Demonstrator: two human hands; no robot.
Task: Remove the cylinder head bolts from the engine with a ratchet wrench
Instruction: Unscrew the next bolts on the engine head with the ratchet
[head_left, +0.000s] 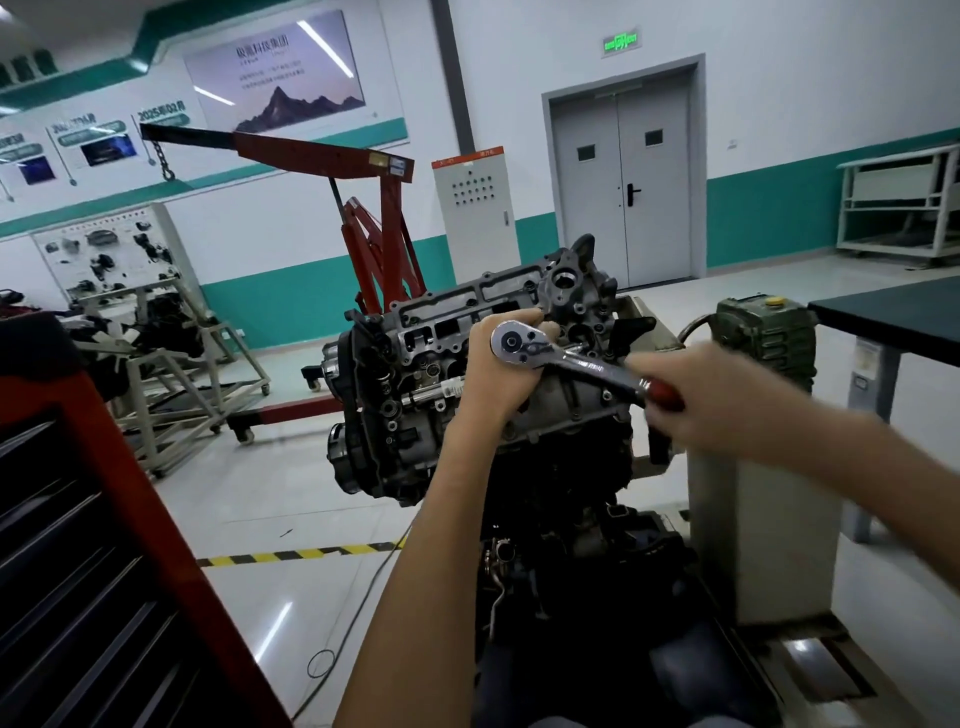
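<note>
Both hands are clamped on the wrench, one at each end. The left hand curls around and under the round chrome head, with fingertips showing just past its far edge. Judging by that grip, it is there to hold the head square and pressed down so the socket does not slip off. The right hand is wrapped around the red handle out to the right. It is blurred, which suggests it is swinging the handle, and holding so far from the head gives it the most leverage.

The wrench lies over the top face of the engine, towards its right end, with the handle pointing right and slightly nearer. The bolt it sits on is hidden behind the left hand and the wrench head, so I cannot tell how far out it has come. The engine is mounted tilted on a stand, which turns its top face towards the person and probably makes the bolts easier to reach.

A red hoist stands on the floor behind the engine. A red and black tool chest fills the near left, and a dark tabletop shows at the right edge.
</note>
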